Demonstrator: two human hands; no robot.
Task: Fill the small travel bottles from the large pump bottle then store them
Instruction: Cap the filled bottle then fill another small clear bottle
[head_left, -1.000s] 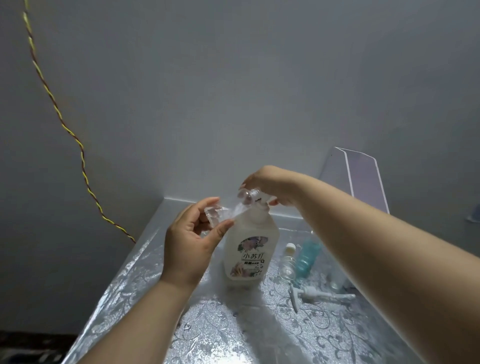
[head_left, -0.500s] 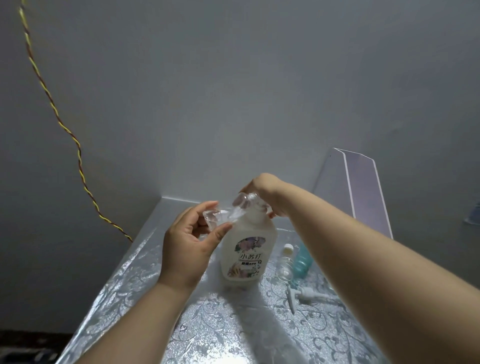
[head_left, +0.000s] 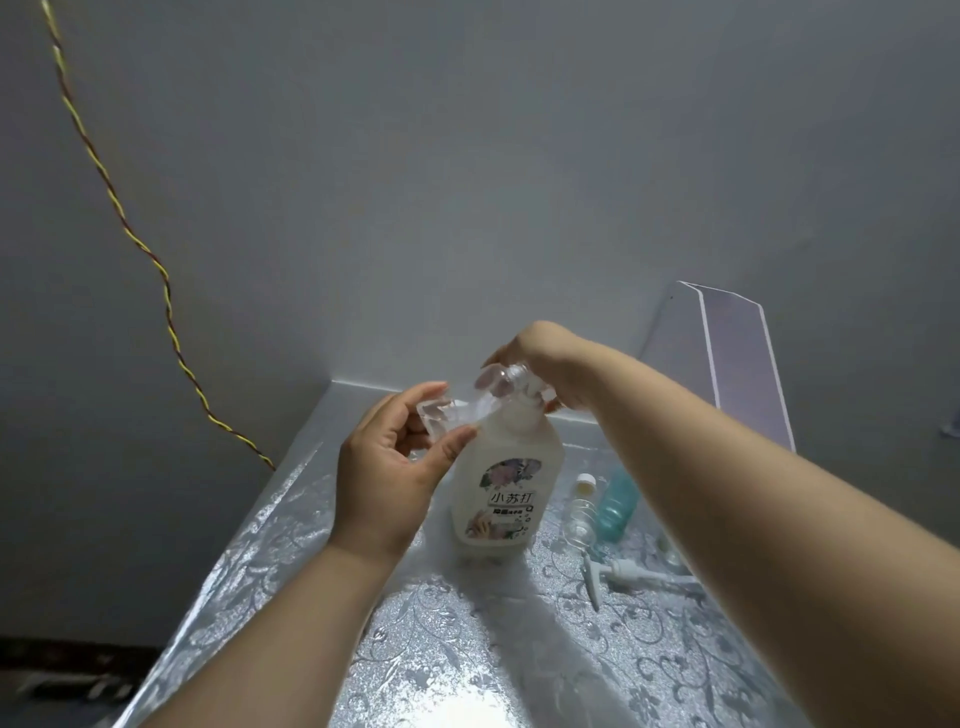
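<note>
The large white pump bottle (head_left: 506, 499) stands upright on the silver floral table (head_left: 467, 649). My left hand (head_left: 387, 478) pinches a small clear travel bottle (head_left: 447, 415) by its base and holds it tilted, with its mouth up against the top of the large bottle. My right hand (head_left: 545, 364) reaches over from the right, its fingers and thumb curled round the top of the large bottle. What lies under those fingers is hidden. Another small clear bottle with a white cap (head_left: 584, 501) and a teal bottle (head_left: 618, 504) lie just right of the large one.
A loose white pump head with its tube (head_left: 631, 574) lies on the table under my right forearm. A clear acrylic box (head_left: 727, 364) stands at the back right against the wall. A twisted yellow-red cable (head_left: 156, 270) hangs down the left wall.
Both hands keep their holds at the top of the large bottle. My right hand has shifted slightly over the bottle top, and the view has moved a little.
</note>
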